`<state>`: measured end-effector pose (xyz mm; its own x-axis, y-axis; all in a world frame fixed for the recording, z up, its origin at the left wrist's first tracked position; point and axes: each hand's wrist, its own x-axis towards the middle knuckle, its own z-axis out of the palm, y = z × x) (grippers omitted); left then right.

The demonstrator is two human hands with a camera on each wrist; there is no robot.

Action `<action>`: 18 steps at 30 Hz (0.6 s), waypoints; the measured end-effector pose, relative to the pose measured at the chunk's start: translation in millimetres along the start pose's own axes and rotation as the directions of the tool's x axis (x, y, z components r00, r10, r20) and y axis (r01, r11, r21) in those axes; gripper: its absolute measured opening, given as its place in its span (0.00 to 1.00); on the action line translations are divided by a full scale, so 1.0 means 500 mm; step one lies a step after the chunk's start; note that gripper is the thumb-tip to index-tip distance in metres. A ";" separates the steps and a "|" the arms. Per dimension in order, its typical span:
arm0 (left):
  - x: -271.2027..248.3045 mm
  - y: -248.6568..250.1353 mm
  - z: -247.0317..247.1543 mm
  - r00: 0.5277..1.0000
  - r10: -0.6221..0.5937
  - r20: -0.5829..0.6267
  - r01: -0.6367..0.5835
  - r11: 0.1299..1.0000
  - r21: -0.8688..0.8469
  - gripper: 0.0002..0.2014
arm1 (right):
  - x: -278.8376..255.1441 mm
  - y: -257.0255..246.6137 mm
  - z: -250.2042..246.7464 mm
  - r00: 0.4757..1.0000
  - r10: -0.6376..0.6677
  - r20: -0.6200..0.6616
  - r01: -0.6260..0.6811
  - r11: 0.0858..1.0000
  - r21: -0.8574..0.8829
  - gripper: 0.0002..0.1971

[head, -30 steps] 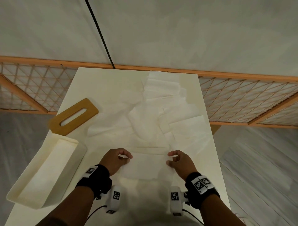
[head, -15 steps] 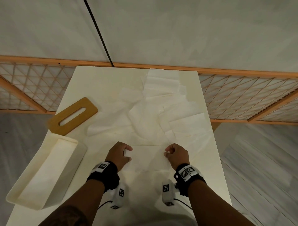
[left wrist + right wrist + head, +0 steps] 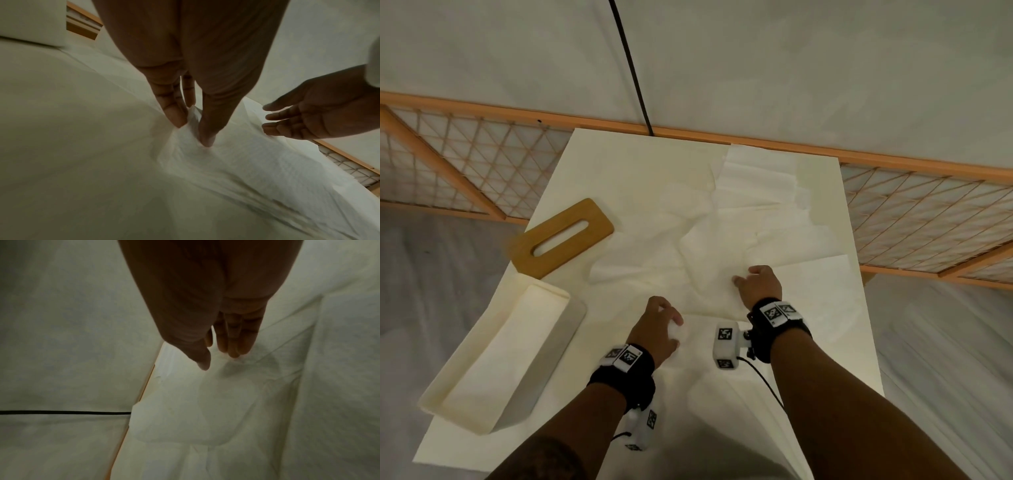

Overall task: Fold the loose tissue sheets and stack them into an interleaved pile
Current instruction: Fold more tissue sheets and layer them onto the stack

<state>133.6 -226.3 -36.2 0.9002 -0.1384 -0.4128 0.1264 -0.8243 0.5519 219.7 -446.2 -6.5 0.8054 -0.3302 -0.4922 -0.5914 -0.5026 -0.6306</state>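
- Cream surface fills my head view, backed by a grey wall and a wooden lattice rail. Loose tissue sheets lie scattered across its middle and far right. A wooden slotted lid and an open cream box sit to my left.
- Left wrist view: my left hand pinches a raised fold of the near tissue sheet between thumb and fingers. My right hand shows beside it, fingers relaxed and apart.
- Right wrist view: my right hand holds nothing; its fingertips are at a tissue sheet, contact unclear.
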 end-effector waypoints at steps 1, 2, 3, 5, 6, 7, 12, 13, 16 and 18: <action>0.000 -0.001 0.000 1.000 0.000 0.001 0.000 1.000 -0.005 0.17 | 0.009 -0.008 0.007 0.999 0.037 0.006 -0.037 0.999 -0.009 0.28; 0.000 0.000 -0.001 1.000 0.001 0.000 -0.001 1.000 -0.013 0.18 | 0.015 -0.014 0.013 0.998 0.065 0.010 -0.065 0.998 -0.005 0.31; 0.001 -0.001 -0.001 1.000 0.002 -0.002 -0.002 1.000 -0.022 0.18 | 0.021 -0.016 0.019 0.996 0.083 0.008 -0.083 0.997 0.000 0.32; 0.003 -0.004 -0.002 1.000 0.008 0.000 -0.008 0.999 -0.034 0.18 | 0.027 -0.015 0.026 0.995 0.101 -0.006 -0.101 0.995 0.011 0.32; 0.005 -0.006 -0.002 1.000 0.015 0.004 -0.014 0.999 -0.035 0.18 | 0.029 -0.011 0.029 0.995 0.100 -0.012 -0.099 0.995 0.027 0.31; 0.007 -0.010 -0.002 1.000 0.022 0.007 -0.022 0.999 -0.034 0.18 | 0.032 -0.004 0.031 0.996 0.093 -0.013 -0.092 0.994 0.052 0.29; 0.013 -0.015 -0.002 0.999 0.038 0.030 -0.038 0.999 -0.008 0.18 | 0.017 0.015 0.006 0.994 0.092 0.055 -0.103 0.959 0.264 0.08; 0.014 -0.013 -0.005 0.999 0.035 0.039 -0.035 0.999 0.000 0.16 | 0.005 0.015 -0.007 0.990 0.092 0.107 -0.124 0.930 0.347 0.07; 0.016 0.004 -0.025 0.999 0.030 -0.031 -0.031 0.999 -0.031 0.10 | -0.029 0.010 -0.057 0.975 0.040 0.217 -0.141 0.867 0.477 0.09; 0.022 0.028 -0.049 0.984 0.029 -0.177 -0.054 0.989 -0.135 0.08 | -0.040 0.007 -0.091 0.972 -0.035 0.232 -0.089 0.859 0.504 0.12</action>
<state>155.5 -226.1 -15.4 0.9630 -0.0633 -0.2620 0.1331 -0.7336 0.6664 203.2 -477.6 28.4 0.7946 -0.1180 -0.5956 -0.5997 0.0006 -0.8002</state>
